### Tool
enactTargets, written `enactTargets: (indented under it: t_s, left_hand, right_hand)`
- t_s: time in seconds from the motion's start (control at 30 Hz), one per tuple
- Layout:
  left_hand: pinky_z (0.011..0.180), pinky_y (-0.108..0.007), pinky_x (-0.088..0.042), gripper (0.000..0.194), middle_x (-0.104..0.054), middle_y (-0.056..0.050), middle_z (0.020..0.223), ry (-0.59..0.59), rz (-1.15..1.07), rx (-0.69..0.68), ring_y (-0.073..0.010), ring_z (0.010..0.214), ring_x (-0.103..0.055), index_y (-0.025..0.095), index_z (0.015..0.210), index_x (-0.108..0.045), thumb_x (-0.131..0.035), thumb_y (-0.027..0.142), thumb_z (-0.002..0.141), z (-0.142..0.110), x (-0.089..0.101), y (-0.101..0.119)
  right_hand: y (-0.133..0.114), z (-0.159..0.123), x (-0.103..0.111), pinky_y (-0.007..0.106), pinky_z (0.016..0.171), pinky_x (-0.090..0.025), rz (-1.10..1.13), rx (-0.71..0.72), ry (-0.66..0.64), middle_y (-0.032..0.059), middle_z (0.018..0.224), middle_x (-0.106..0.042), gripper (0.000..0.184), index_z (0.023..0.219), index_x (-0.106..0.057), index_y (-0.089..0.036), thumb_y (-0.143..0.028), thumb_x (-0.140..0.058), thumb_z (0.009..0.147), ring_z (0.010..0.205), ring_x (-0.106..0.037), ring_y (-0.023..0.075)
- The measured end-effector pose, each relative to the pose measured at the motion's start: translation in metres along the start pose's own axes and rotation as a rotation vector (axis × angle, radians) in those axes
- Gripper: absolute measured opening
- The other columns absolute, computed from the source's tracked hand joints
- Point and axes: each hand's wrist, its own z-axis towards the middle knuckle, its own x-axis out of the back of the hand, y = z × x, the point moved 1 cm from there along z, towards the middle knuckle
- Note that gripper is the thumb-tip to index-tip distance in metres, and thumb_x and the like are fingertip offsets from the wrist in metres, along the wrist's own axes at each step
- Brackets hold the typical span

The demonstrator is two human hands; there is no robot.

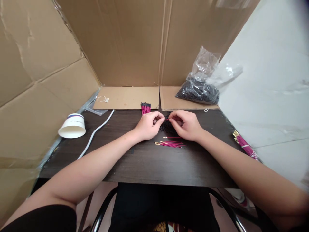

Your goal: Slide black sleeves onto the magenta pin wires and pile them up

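My left hand (147, 125) and my right hand (185, 124) meet over the middle of the dark wooden table (135, 161), fingers pinched together. Between the fingertips runs a thin pink wire (166, 119), above a small heap of black pieces (167, 128). Several loose pink wires with gold tips (171, 143) lie just in front of my hands. A bunch of pink wires with black ends (145, 108) lies behind my left hand.
A clear bag of black pieces (199, 90) sits at the back right on cardboard. Another bundle of pink wires (243, 145) lies at the table's right edge. An overturned paper cup (72, 126) and a white cable (96, 132) lie left. Cardboard walls (135, 38) enclose the back and left.
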Motion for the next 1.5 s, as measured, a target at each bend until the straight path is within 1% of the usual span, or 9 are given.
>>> enactTargets:
  t_s: [0.17, 0.37, 0.93, 1.23, 1.3, 1.37, 1.43, 1.5]
  left_hand:
    - [0.072, -0.029, -0.046, 0.017, -0.075, -0.006, 0.089, 0.012, 0.016, -0.001, -0.0129, 0.074, -0.059, 0.014, 0.096, -0.072, -0.062, 0.025, 0.102, 0.0003, 0.0011, 0.0012]
    - [0.076, -0.030, -0.048, 0.018, -0.076, -0.006, 0.091, 0.018, 0.034, 0.005, -0.0134, 0.076, -0.061, 0.014, 0.095, -0.072, -0.061, 0.026, 0.104, 0.0019, 0.0005, -0.0004]
    - [0.073, -0.030, -0.047, 0.015, -0.075, -0.005, 0.090, 0.005, 0.031, 0.003, -0.0128, 0.074, -0.059, 0.015, 0.096, -0.072, -0.062, 0.024, 0.102, 0.0004, 0.0002, -0.0001]
    - [0.073, -0.030, -0.047, 0.017, -0.075, -0.005, 0.089, -0.008, 0.027, 0.001, -0.0130, 0.073, -0.058, 0.015, 0.096, -0.072, -0.061, 0.027, 0.103, 0.0006, 0.0006, 0.0016]
    - [0.074, -0.031, -0.048, 0.017, -0.075, -0.006, 0.090, -0.003, 0.033, -0.002, -0.0135, 0.074, -0.059, 0.015, 0.098, -0.072, -0.061, 0.027, 0.103, 0.0005, 0.0014, 0.0024]
    - [0.077, -0.032, -0.050, 0.016, -0.076, -0.006, 0.094, 0.014, 0.037, -0.008, -0.0143, 0.077, -0.061, 0.016, 0.105, -0.073, -0.061, 0.027, 0.103, 0.0007, 0.0026, 0.0021]
    - [0.081, -0.034, -0.053, 0.018, -0.077, -0.007, 0.101, 0.044, 0.034, -0.011, -0.0155, 0.082, -0.064, 0.016, 0.112, -0.073, -0.060, 0.024, 0.103, 0.0011, 0.0038, 0.0001]
    - [0.086, -0.035, -0.054, 0.020, -0.077, -0.008, 0.104, 0.068, 0.023, -0.012, -0.0166, 0.089, -0.067, 0.015, 0.116, -0.072, -0.059, 0.019, 0.102, 0.0015, 0.0045, -0.0029]
  right_hand:
    - [0.0005, -0.0001, 0.0000, 0.031, 0.063, -0.043, 0.000, 0.010, -0.014, 0.0019, 0.082, -0.065, 0.002, 0.100, -0.066, -0.019, -0.019, -0.065, 0.102, 0.067, -0.053, 0.0144]
    - [0.0012, 0.0008, -0.0003, 0.031, 0.064, -0.042, -0.024, 0.011, -0.009, 0.0024, 0.081, -0.065, 0.003, 0.099, -0.066, -0.019, -0.019, -0.065, 0.102, 0.067, -0.052, 0.0148]
    - [0.0006, 0.0001, -0.0007, 0.032, 0.064, -0.043, -0.011, 0.012, -0.020, 0.0021, 0.082, -0.065, 0.002, 0.100, -0.066, -0.020, -0.019, -0.065, 0.102, 0.067, -0.053, 0.0148]
    - [0.0001, 0.0001, -0.0015, 0.033, 0.064, -0.044, -0.010, 0.003, -0.029, 0.0024, 0.082, -0.065, 0.002, 0.100, -0.066, -0.020, -0.019, -0.065, 0.101, 0.067, -0.053, 0.0154]
    - [-0.0003, 0.0003, -0.0009, 0.033, 0.065, -0.044, -0.003, 0.002, -0.021, 0.0022, 0.082, -0.065, 0.002, 0.100, -0.066, -0.020, -0.019, -0.065, 0.102, 0.068, -0.053, 0.0156]
    - [-0.0015, 0.0010, 0.0003, 0.034, 0.067, -0.046, 0.001, -0.008, -0.009, 0.0036, 0.086, -0.065, 0.002, 0.101, -0.066, -0.020, -0.019, -0.065, 0.103, 0.072, -0.055, 0.0167]
    - [-0.0036, 0.0022, 0.0018, 0.036, 0.072, -0.048, 0.002, -0.025, 0.027, 0.0059, 0.091, -0.064, 0.004, 0.100, -0.069, -0.020, -0.022, -0.066, 0.104, 0.078, -0.057, 0.0188]
    - [-0.0060, 0.0034, 0.0027, 0.038, 0.076, -0.049, 0.020, -0.054, 0.079, 0.0069, 0.093, -0.061, 0.007, 0.100, -0.071, -0.020, -0.025, -0.068, 0.104, 0.082, -0.057, 0.0201]
